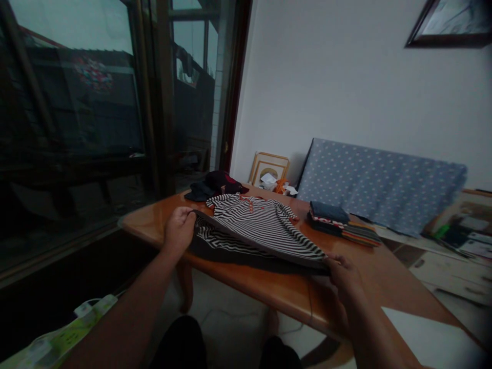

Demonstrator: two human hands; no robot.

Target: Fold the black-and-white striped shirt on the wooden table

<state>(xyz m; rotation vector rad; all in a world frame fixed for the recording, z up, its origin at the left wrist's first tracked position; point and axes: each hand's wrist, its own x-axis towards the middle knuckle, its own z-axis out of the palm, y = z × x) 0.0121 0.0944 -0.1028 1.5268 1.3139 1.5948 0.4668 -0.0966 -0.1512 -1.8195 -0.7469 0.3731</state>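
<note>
A black-and-white striped garment [257,225] with orange trim lies on a polished wooden table [277,289], its lower layer folded or lifted over a dark underside. My left hand [179,229] pinches the garment's edge at the near left. My right hand [342,277] grips the opposite corner at the near right. The fabric stretches between both hands, and part of its lower layer is hidden beneath the upper one. A dark folded item [215,186] lies just beyond the garment.
A stack of folded clothes [342,224] sits right of the garment, with a polka-dot blue padded board [376,184] behind it. Wooden frames [269,170] lean against the wall. A dark glass door [77,128] runs along the left. White paper [426,338] lies at the table's near right.
</note>
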